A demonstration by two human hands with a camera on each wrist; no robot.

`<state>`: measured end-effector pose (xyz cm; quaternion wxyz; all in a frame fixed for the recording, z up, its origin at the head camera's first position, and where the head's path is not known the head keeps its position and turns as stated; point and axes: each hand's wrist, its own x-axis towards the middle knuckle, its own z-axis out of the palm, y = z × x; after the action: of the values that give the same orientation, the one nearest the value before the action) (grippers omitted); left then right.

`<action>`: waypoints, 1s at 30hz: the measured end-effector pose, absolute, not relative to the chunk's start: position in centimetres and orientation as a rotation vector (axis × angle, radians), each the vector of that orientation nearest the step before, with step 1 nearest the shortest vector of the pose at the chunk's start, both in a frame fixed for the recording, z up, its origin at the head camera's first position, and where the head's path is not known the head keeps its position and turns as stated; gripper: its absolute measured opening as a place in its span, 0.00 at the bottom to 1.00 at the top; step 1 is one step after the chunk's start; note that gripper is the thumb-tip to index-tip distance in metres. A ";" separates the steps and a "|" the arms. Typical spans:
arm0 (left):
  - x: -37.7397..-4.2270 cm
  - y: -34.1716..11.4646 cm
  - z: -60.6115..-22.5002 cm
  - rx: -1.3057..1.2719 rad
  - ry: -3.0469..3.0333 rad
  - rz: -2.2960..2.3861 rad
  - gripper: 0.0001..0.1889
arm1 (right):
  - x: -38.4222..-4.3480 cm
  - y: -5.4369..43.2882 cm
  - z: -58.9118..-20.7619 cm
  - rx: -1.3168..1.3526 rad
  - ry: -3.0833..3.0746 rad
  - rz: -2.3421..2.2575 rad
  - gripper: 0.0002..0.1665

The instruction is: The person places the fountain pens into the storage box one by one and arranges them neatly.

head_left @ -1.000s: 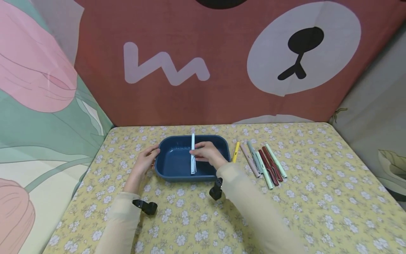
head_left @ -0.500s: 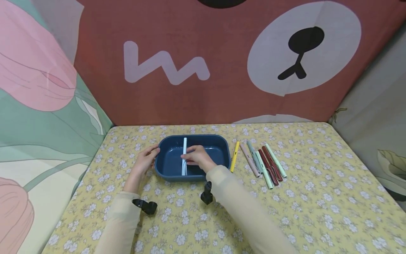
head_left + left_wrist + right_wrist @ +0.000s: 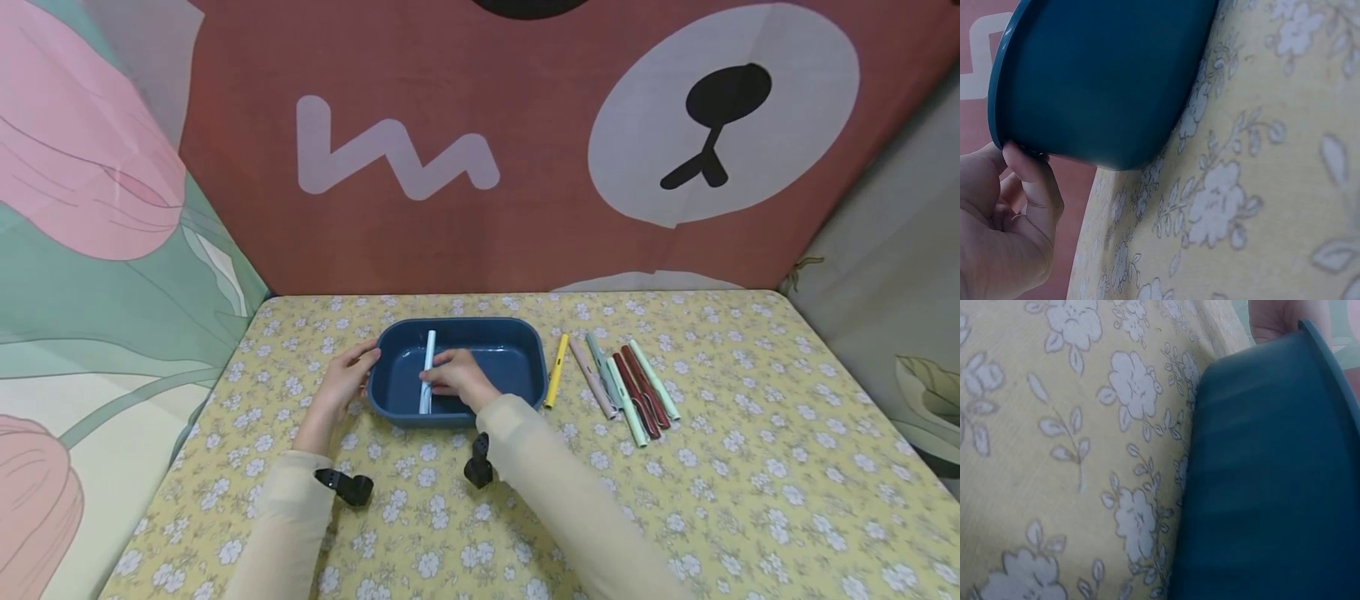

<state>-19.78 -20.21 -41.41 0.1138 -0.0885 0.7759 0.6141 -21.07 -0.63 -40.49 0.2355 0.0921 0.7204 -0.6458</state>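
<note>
A dark blue rectangular box [image 3: 487, 422] with rounded corners, open at the top, stands on the table. My left hand [image 3: 343, 382] grips its left end; in the left wrist view the thumb and fingers of that hand [image 3: 1016, 219] meet at the rim of the box [image 3: 1097, 81]. Inside the box, left of its middle, my right hand [image 3: 463, 379] pinches a pale blue pen [image 3: 430, 350] that points away from me. The right wrist view shows just the outer wall of the box [image 3: 1260, 475] and part of the left hand [image 3: 1285, 315].
Right of the box lies a yellow pen [image 3: 557, 371]. Beyond it are a pinkish pen [image 3: 592, 379], a grey-green pen [image 3: 598, 358], dark red pens [image 3: 645, 383] and pale green pens [image 3: 626, 400], close together. The flowered tablecloth [image 3: 750, 467] reaches a patterned backdrop [image 3: 525, 242].
My right hand has moved left and slightly lower with the pale blue pen, from the box's middle toward its left part. The left hand has stayed on the box's left end.
</note>
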 end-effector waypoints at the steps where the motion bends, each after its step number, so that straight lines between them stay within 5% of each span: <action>1: -19.8 -20.2 -41.4 -0.255 2.271 1.806 0.27 | -21.1 -0.7 -40.6 0.257 1.976 -1.767 0.22; 30: -19.8 -20.1 -41.8 -0.293 2.303 1.785 0.27 | -20.8 -2.3 -40.9 0.201 2.038 -1.667 0.26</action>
<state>-19.85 -20.10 -41.77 0.1064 -0.0996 0.7819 0.6061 -20.79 -2.34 -40.94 0.2481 0.0739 0.7477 -0.6115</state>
